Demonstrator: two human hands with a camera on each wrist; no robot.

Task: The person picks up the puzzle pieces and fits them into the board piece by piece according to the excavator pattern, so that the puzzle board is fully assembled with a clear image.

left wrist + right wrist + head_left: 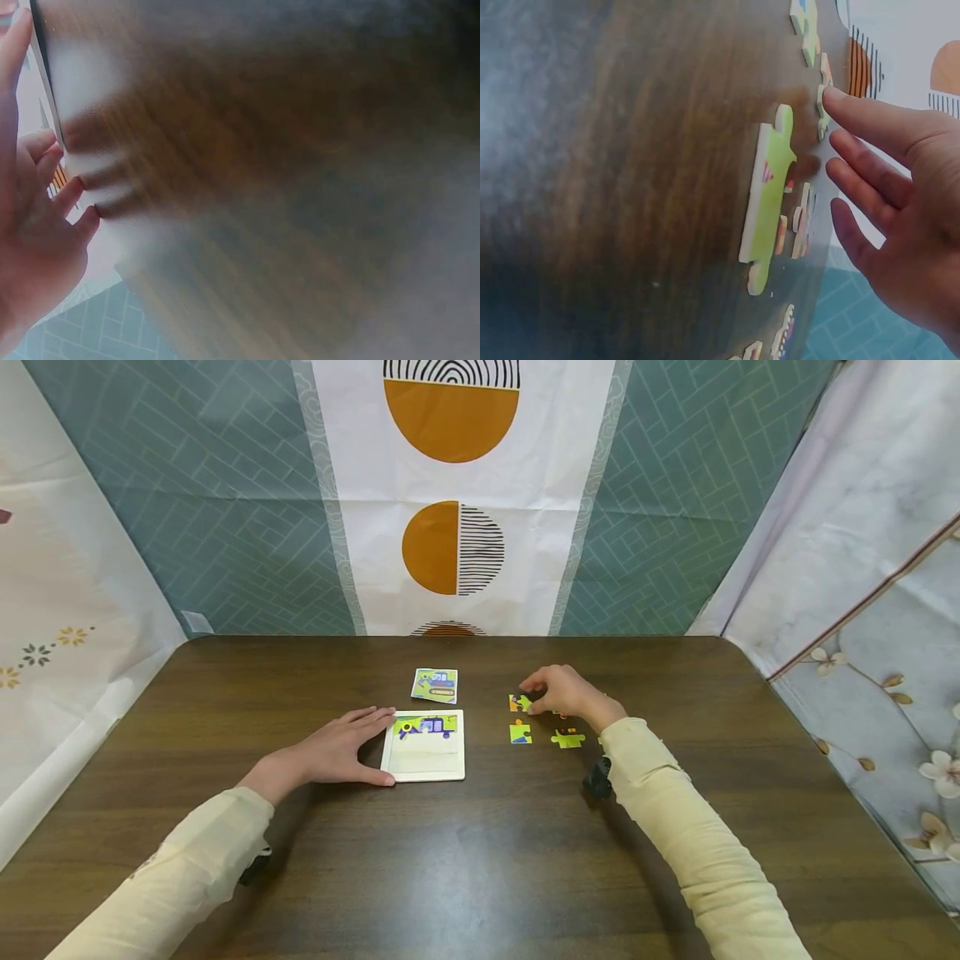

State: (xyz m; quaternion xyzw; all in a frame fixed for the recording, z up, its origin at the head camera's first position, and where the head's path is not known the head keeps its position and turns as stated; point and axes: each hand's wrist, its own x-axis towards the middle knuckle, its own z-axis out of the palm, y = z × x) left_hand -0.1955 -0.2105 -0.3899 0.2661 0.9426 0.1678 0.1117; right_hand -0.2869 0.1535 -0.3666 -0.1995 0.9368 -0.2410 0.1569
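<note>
Table [450,868] | tray [429,763] against left grip [337,750] | puzzle piece [516,703] beside right grip [566,692]

Screened-off rm., type unclear: printed cloths [240,543] round brown tbl. [360,877]

The bare left hand [345,752] lies with its back upward, the thumb [371,776] stretched well apart from the long, lightly bent fingers [375,720]. The bare right hand [567,691] arches forward, thumb and index finger [535,679] parted at the tips; in the right wrist view its other fingers [874,176] bend loosely with gaps between them, though whether any fingertip presses down is hard to judge. Both forearms reach inward from the lower edge, covered to the wrists by a wrinkled, cream-coloured fabric left sleeve [176,872] and a matching right sleeve [697,835].
</note>
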